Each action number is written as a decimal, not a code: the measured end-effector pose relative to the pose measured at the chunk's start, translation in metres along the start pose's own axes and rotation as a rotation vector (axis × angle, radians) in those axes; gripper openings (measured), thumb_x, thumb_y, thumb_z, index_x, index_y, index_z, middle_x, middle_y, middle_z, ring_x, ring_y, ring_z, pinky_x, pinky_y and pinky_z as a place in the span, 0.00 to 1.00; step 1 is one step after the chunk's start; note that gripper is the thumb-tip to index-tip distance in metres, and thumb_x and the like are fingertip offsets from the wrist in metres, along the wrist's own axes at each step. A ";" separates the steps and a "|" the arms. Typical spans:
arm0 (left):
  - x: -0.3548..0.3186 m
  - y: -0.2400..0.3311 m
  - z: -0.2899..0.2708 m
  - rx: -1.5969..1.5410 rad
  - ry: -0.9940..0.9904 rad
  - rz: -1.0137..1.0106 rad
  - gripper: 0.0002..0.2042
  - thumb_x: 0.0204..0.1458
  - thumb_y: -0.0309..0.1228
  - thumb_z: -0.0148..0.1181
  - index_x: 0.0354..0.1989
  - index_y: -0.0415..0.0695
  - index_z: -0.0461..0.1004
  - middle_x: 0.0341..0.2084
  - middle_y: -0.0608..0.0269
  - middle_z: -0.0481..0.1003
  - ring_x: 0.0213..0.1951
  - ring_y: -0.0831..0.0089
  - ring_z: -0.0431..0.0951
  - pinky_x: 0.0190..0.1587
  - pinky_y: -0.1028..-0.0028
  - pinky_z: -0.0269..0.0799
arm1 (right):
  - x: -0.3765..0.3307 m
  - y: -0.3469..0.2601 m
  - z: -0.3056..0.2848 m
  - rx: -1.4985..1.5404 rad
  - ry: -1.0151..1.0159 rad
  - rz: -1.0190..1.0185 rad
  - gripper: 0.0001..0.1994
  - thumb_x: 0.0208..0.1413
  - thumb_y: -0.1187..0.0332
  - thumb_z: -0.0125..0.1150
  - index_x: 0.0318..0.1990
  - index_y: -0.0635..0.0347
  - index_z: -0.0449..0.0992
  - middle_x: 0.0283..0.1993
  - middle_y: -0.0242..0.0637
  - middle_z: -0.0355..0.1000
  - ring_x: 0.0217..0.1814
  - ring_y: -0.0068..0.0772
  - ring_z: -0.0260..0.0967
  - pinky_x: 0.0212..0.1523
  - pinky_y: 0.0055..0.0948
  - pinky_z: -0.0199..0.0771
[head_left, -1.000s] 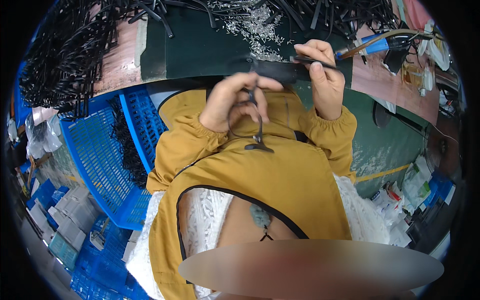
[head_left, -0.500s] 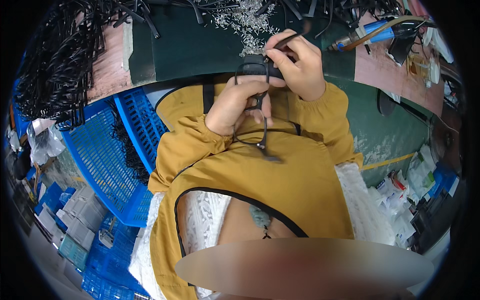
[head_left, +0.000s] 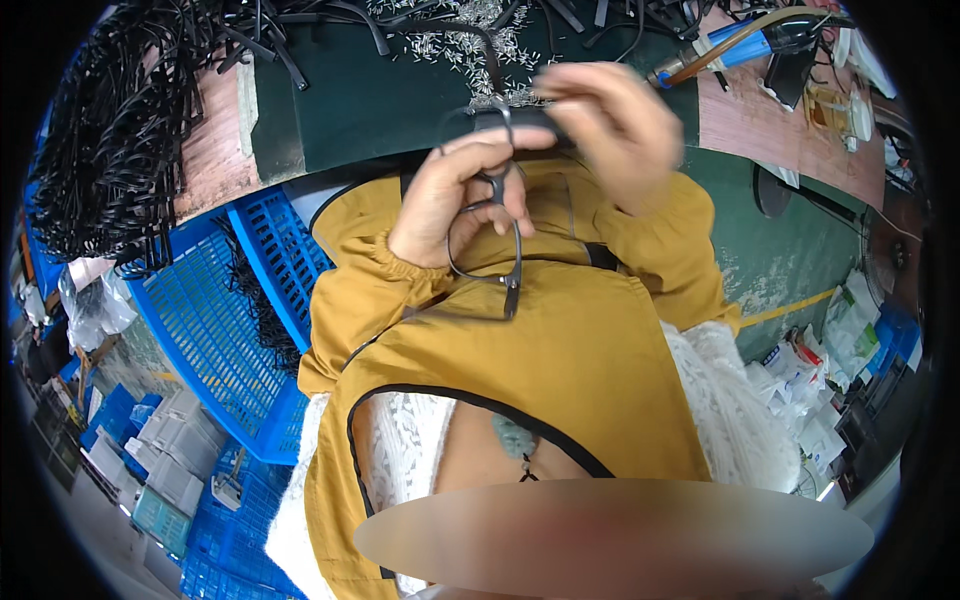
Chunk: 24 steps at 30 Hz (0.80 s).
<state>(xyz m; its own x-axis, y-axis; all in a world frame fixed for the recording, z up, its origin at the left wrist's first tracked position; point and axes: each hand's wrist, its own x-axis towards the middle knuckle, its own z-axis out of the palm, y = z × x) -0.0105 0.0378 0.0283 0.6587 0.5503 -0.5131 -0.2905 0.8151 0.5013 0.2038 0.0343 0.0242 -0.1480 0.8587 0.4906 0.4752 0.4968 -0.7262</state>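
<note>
A dark eyeglasses frame [head_left: 512, 292] hangs upright on its side, with my left hand [head_left: 445, 195] closed around its middle. The lower temple folds across toward my yellow sleeve. From the upper end, a dark temple [head_left: 492, 62] reaches over the workbench among small metal screws [head_left: 475, 50]. My right hand [head_left: 630, 130] is raised just right of the frame's upper end, apart from it. Motion smears its fingers, and I cannot make out anything in them. A dark block at the bench edge is partly hidden behind the frame.
Heaped black temples [head_left: 110, 150] cover the bench's left side, with more along the back. A blue electric screwdriver [head_left: 735, 45] lies at the right. Below left stands a blue basket [head_left: 200, 320] holding dark pieces. White boxes [head_left: 175, 440] and plastic bags [head_left: 800, 390] flank me.
My right hand has moved right and away from the frame, letting go of the upper temple, which now swings over the bench. My left hand and the frame have shifted slightly left.
</note>
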 end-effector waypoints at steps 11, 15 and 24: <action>0.010 0.010 0.000 0.091 0.026 0.231 0.31 0.67 0.39 0.52 0.73 0.35 0.53 0.38 0.52 0.80 0.27 0.64 0.83 0.24 0.75 0.77 | 0.062 0.104 -0.054 0.891 0.720 0.110 0.20 0.68 0.54 0.55 0.57 0.60 0.72 0.33 0.30 0.67 0.28 0.21 0.63 0.26 0.18 0.64; -0.004 0.009 -0.019 -0.122 0.083 0.331 0.21 0.67 0.37 0.50 0.62 0.36 0.70 0.29 0.59 0.76 0.28 0.66 0.83 0.25 0.76 0.78 | 0.071 0.092 -0.030 1.307 0.378 0.127 0.20 0.66 0.52 0.59 0.55 0.57 0.70 0.30 0.27 0.61 0.25 0.20 0.58 0.21 0.19 0.58; -0.004 -0.013 -0.002 -0.169 0.140 0.054 0.17 0.67 0.36 0.52 0.58 0.40 0.74 0.27 0.65 0.76 0.30 0.74 0.81 0.31 0.79 0.76 | 0.079 0.075 0.011 1.488 0.463 0.161 0.12 0.69 0.55 0.58 0.50 0.50 0.72 0.29 0.28 0.64 0.22 0.22 0.61 0.18 0.21 0.58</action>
<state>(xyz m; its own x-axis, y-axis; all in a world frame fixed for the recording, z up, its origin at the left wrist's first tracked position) -0.0107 0.0252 0.0226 0.5398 0.6039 -0.5864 -0.4424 0.7962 0.4127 0.2183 0.1406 0.0027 0.2204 0.9398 0.2610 -0.8328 0.3206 -0.4512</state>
